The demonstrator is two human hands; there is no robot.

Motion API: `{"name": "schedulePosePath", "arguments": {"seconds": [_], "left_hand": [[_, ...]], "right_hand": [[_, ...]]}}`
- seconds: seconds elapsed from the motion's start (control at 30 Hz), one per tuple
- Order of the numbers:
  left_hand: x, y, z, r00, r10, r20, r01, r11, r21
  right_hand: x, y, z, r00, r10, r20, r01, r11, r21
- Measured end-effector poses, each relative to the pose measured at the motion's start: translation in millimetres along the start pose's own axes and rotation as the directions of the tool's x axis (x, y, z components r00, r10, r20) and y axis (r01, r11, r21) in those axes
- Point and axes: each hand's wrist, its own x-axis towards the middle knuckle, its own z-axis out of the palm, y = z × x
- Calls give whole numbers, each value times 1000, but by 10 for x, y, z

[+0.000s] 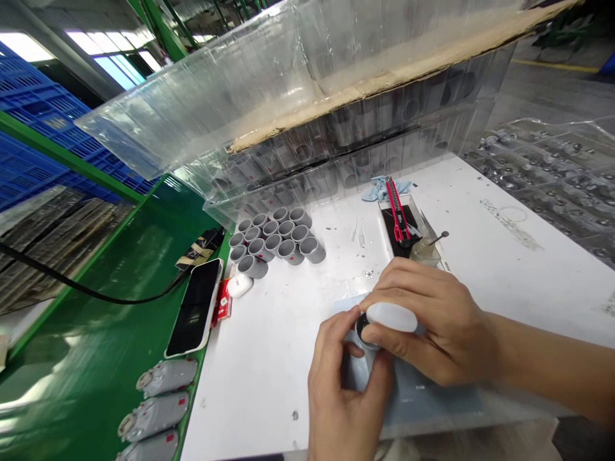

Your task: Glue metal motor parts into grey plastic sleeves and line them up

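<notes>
My left hand [343, 384] is wrapped round a small grey cylinder [371, 355] with a dark opening facing up. My right hand [432, 326] is closed above it and pinches a white piece with a rounded oval end [391, 317]. That white piece lies right at the cylinder's mouth; whether it touches the inside is hidden by my fingers. Both hands are over a light blue sheet [423, 400] on the white table. Similar grey open-topped cylinders [290, 251] stand in a group farther off to the left.
Ahead stand clear plastic trays [307, 182] with cardboard [336, 99]. A red utility knife [396, 211] lies on a small box beside a jar [425, 251] and a blue cloth [384, 188]. Leftward are a phone [195, 307], a white case [239, 285] and several grey parts [161, 413].
</notes>
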Motion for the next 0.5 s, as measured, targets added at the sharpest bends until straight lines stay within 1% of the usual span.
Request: {"name": "schedulePosePath", "arguments": {"seconds": [0.1, 0.2, 0.27, 0.33, 0.37, 0.4, 0.43, 0.5], "left_hand": [[-14, -14, -5, 1000, -13, -16, 13, 1000, -15], [-16, -44, -10, 999, -25, -23, 24, 999, -29], [-15, -70, -16, 999, -21, -29, 20, 999, -35], [-14, -89, -21, 1000, -15, -28, 15, 1000, -19], [-14, -93, -24, 1000, -10, -25, 10, 1000, -5], [-14, -93, -25, 1000, -5, -26, 5, 1000, 12], [-13, -89, -26, 1000, 5, -25, -4, 1000, 31], [-9, -73, -23, 999, 32, -27, -31, 998, 58]], "right_hand": [[4, -10, -19, 1000, -13, -8, 13, 1000, -3], [43, -36, -95, 999, -3, -45, 4, 1000, 29], [70, -57, -176, 995, 41, -95, -35, 998, 59], [66, -82, -276, 977, 106, -183, -87, 990, 110], [44, -97, -333, 956, 144, -257, -112, 985, 134], [8, -113, -396, 923, 189, -335, -144, 978, 153], [-43, -129, -466, 878, 246, -410, -196, 967, 161], [-174, -152, -629, 786, 333, -521, -325, 939, 109]]}}
